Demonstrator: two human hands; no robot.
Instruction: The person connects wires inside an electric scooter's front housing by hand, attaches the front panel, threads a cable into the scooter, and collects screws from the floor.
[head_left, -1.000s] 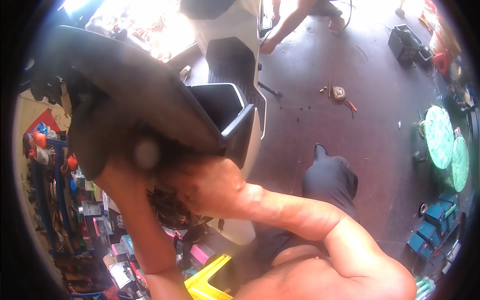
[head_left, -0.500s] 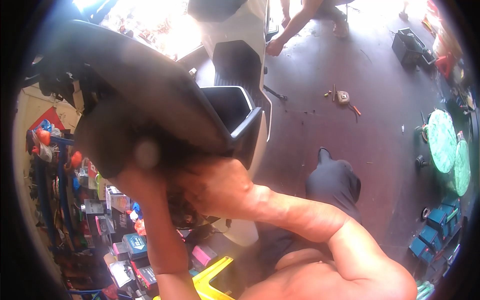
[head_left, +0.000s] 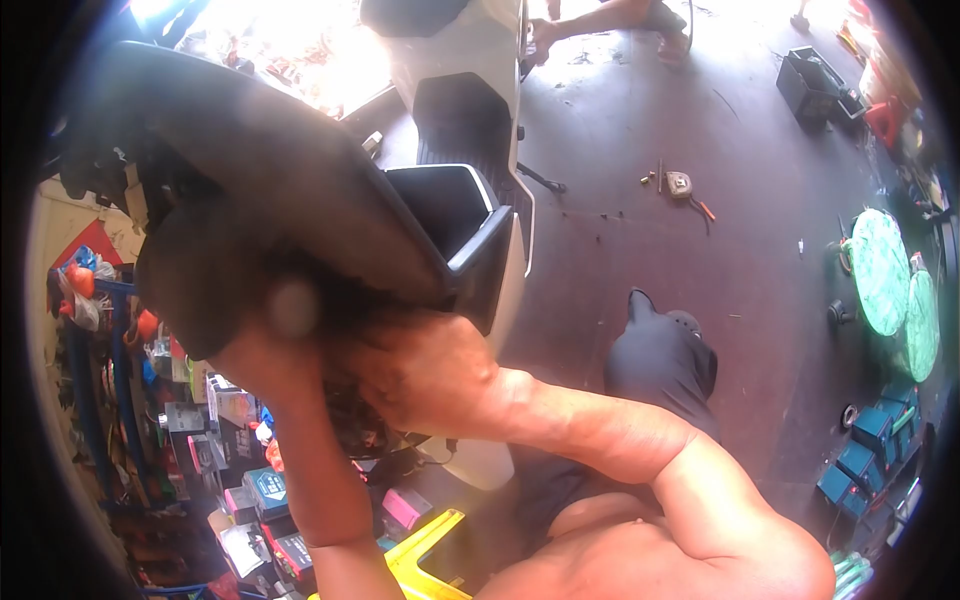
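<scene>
A large dark panel, blurred close to the camera, spans the upper left. My left hand reaches up to its lower edge, with the fingers lost in shadow. Beside it, my right hand comes in from the right at the same edge, its fingers also hidden. What either hand touches or holds I cannot make out. Dark parts and wiring show just below the hands. Beyond the panel is a white scooter with an open black compartment.
Another person's hand is at the scooter's far side. On the dark floor lie a tape measure and a screwdriver. A black bin, green-wrapped discs and teal batteries stand right. Boxes and a yellow frame are lower left.
The view has shifted slightly, so the scooter and floor items appear a little further left and up. The other person's arm has moved at the scooter's side. My hands stay at the panel's edge.
</scene>
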